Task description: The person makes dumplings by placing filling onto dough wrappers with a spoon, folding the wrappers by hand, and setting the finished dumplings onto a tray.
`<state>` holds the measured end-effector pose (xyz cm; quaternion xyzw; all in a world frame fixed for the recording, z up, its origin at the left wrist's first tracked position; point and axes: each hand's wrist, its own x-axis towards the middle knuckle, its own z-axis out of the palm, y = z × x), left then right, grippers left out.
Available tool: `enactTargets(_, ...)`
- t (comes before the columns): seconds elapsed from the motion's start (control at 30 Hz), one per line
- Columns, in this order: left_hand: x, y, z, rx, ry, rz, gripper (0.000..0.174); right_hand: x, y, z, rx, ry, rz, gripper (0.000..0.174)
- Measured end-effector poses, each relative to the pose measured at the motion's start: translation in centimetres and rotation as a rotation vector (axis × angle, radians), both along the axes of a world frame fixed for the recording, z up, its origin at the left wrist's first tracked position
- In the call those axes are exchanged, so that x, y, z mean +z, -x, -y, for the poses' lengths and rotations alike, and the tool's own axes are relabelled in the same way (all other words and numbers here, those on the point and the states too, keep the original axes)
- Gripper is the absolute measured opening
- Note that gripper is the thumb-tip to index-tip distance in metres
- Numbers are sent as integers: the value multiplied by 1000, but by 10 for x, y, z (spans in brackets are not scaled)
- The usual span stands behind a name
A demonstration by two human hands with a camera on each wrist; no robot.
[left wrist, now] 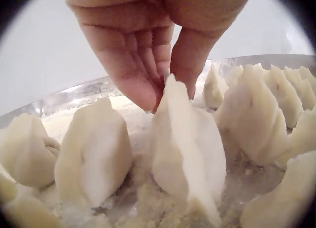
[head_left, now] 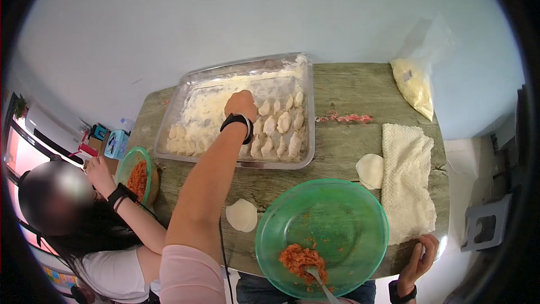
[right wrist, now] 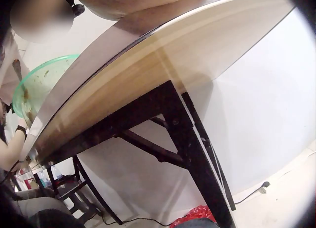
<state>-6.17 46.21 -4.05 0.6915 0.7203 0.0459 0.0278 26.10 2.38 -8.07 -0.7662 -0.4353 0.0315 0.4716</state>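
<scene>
My left hand (head_left: 241, 104) reaches into the metal tray (head_left: 308, 152), where floured dumplings (head_left: 283, 122) stand in rows. In the left wrist view, thumb and fingers of this hand pinch at the pointed top of a pale dumpling (left wrist: 185, 144), which partly hides the fingertips. More dumplings (left wrist: 252, 109) stand close on both sides. My right hand (head_left: 423, 256) rests at the table's right front edge beside a cream cloth (head_left: 408, 186), fingers loosely bent and holding nothing. In the right wrist view only part of that hand (right wrist: 143, 3) shows, above the table edge.
A green bowl (head_left: 349, 225) with orange-red filling (head_left: 301, 259) and a spoon (head_left: 323, 287) stands at the front edge. Round wrappers (head_left: 242, 215) lie beside it. A flour bag (head_left: 413, 87) leans at the back right. Another person (head_left: 112, 264) sits left by a second filling bowl (head_left: 152, 183).
</scene>
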Motion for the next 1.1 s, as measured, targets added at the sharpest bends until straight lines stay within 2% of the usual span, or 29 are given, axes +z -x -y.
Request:
enactTargets(0.07, -13, 9, -9, -97, -68, -31, 19, -6, -4, 2, 34, -17, 7, 9)
enactTargets(0.13, 6, 9, 1, -78, -5, 43, 22, 3, 1, -2, 6, 0, -64, 11)
enactTargets(0.17, -3, 18, -2, -92, -164, 83, 32, 6, 2, -4, 27, 6, -29, 10)
enactTargets(0.2, 10, 19, 2, -95, -117, 89, 23, 8, 1, -5, 50, 9, 6, 10)
enactTargets(0.27, 28, 19, 10, -82, -164, 124, 27, 5, 0, -4, 57, 7, 36, 13)
enactTargets(0.33, 50, 19, 24, -158, -147, 259, 26, 6, 1, -5, 54, -3, 15, 17)
enactTargets(0.4, 59, 22, 33, -193, -117, 513, 25, 9, 2, -6, 59, -22, 48, 20)
enactTargets(0.43, 69, 14, 46, -210, -110, 518, 25, 9, 2, -6, 69, -25, 61, 21)
enactTargets(0.5, 100, -4, 84, -186, 23, 748, 29, 6, -1, -6, 107, -45, 125, 23)
enactTargets(0.53, 113, -11, 105, -199, 33, 750, 29, 3, -3, -6, 127, -50, 136, 26)
enactTargets(0.6, 138, -28, 152, -252, 116, 927, 28, 23, -2, -13, 211, 18, 193, 29)
enactTargets(0.63, 146, -32, 171, -285, 135, 953, 26, 25, -8, -16, 200, 17, 196, 29)
enactTargets(0.7, 159, -35, 210, -372, 184, 1027, 25, 23, -16, -22, 345, 93, 306, 23)
enactTargets(0.73, 163, -34, 229, -424, 214, 1076, 24, 23, -21, -26, 342, 91, 308, 23)
enactTargets(0.83, 167, -30, 283, -439, 217, 1054, 19, 28, -31, -38, 463, 129, 372, 9)
enactTargets(0.87, 172, -28, 303, -430, 247, 1001, 17, 34, -34, -43, 467, 126, 374, 9)
enactTargets(0.93, 175, -22, 336, -418, 276, 948, 16, 50, -41, -56, 442, 223, 102, 8)
enactTargets(1.07, 173, -15, 377, -518, 384, 959, 18, 75, -56, -96, 476, 181, 112, 6)
enactTargets(1.1, 172, -15, 384, -581, 423, 977, 19, 83, -54, -105, 497, 233, -176, 5)
